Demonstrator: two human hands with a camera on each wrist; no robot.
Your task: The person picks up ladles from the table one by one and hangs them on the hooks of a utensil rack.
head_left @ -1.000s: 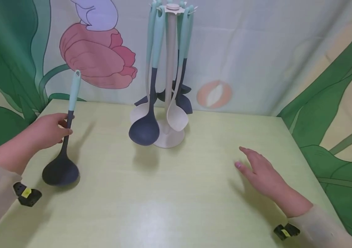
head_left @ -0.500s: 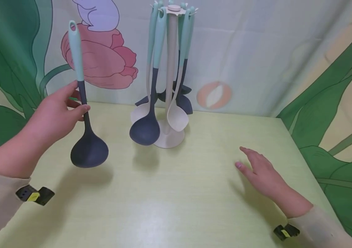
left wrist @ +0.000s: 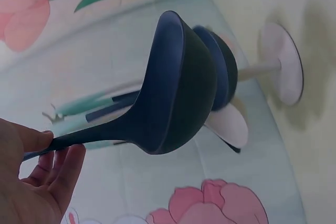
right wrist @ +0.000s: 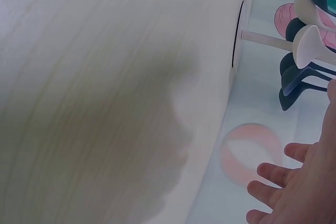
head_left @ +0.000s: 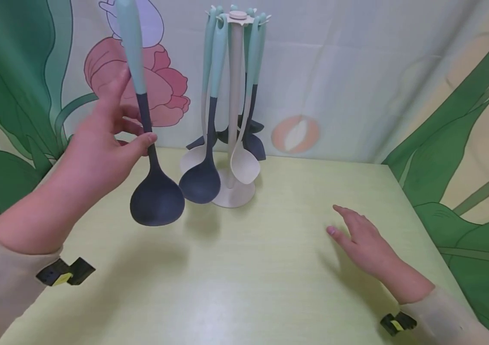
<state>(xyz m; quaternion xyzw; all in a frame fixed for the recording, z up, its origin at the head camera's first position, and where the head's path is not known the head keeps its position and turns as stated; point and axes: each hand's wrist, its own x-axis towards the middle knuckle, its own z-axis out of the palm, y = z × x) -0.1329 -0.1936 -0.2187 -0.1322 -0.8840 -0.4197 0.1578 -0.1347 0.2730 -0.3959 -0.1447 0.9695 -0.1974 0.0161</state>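
Note:
My left hand (head_left: 102,136) pinches a dark ladle (head_left: 157,199) by its stem, just below the mint-green handle. The ladle hangs nearly upright above the table, bowl down; its handle top runs out of the head view. In the left wrist view, thumb and fingers hold the stem, and the ladle's bowl (left wrist: 173,87) covers part of the rack behind. A white utensil rack (head_left: 235,96) stands to the right, with another dark ladle (head_left: 201,182) and a white spoon (head_left: 245,165) hanging on it. My right hand (head_left: 362,242) holds nothing, fingers extended, over the table's right side.
More dark and white utensils hang around the rack, partly hidden behind its post. The pale table (head_left: 244,287) ends at the back against a printed cloth (head_left: 339,76) with flowers and leaves.
My left hand has lifted the ladle off the left part of the table and carried it up and right, towards the rack. The right hand has stayed in place.

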